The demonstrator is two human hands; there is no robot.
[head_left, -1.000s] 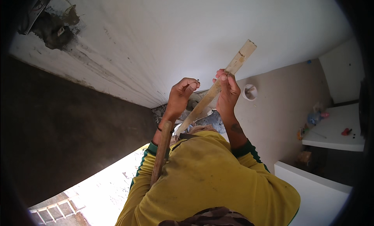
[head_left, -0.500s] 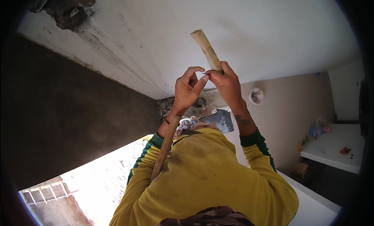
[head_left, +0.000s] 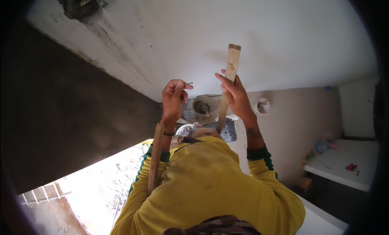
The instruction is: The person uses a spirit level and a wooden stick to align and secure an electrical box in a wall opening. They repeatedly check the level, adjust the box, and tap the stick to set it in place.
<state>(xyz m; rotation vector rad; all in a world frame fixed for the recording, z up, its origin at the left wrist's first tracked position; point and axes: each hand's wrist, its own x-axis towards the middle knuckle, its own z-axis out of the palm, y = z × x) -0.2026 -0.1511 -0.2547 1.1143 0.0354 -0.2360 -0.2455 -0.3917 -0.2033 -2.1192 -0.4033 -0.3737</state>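
Observation:
My left hand (head_left: 173,98) pinches a small nail (head_left: 189,83) between thumb and fingertips, its thin shank pointing right. In my right hand (head_left: 236,95) is a long wooden batten (head_left: 233,58), roughly upright, with its top end above the hand and its lower part running down toward my body. The fingers lie around the batten, partly hidden behind it, with the index finger stretched to the left. A gap separates the two hands. Under my left arm is a wooden handle (head_left: 155,158); its lower end is hidden against the yellow shirt.
A pale wall (head_left: 283,40) with a dark damaged patch rises ahead. On the floor stand a grey bucket (head_left: 202,99) with a tool inside and a white bucket (head_left: 262,106). A white table (head_left: 340,154) holds small items at right; a ladder (head_left: 39,194) shows lower left.
My hands have moved apart, the left going left and down with the nail. The batten has turned more upright, and its lower part now shows below my right hand.

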